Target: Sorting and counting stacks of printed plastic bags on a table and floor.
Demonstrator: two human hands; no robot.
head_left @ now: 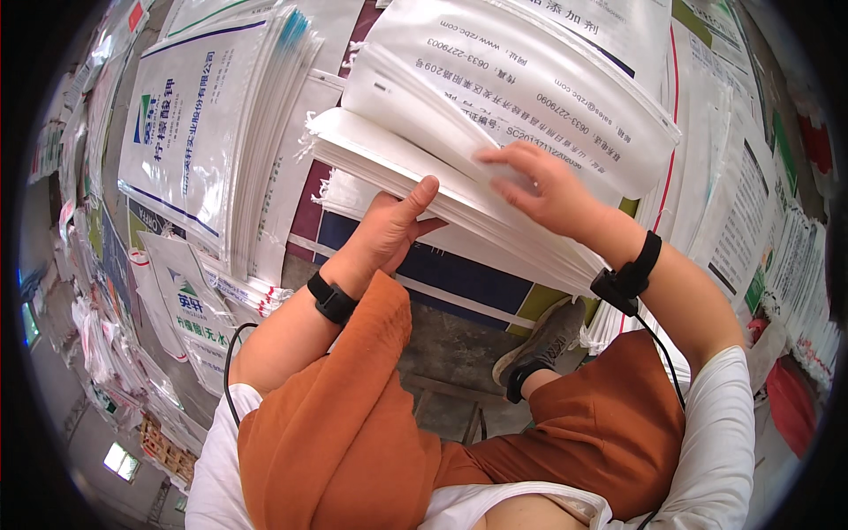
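A thick stack of flat white sacks (pixel 459 196) lies in front of me, with frayed threads at its left end. My left hand (pixel 397 225) grips its near edge, thumb on top and the other fingers partly hidden underneath. Several upper sacks (pixel 411 84) are lifted and folded back, fanning apart from those below. At their edge is my right hand (pixel 543 185), its thumb and fingers apart and slightly blurred. I see nothing held between them. Beyond lies a large printed white sack (pixel 530 71).
To the left stands a pile of white sacks with blue print (pixel 190 132), and below it more sacks with green print (pixel 190 305). Other sack piles (pixel 724 203) crowd the right side. My shoe (pixel 543 344) rests on the floor under the stack.
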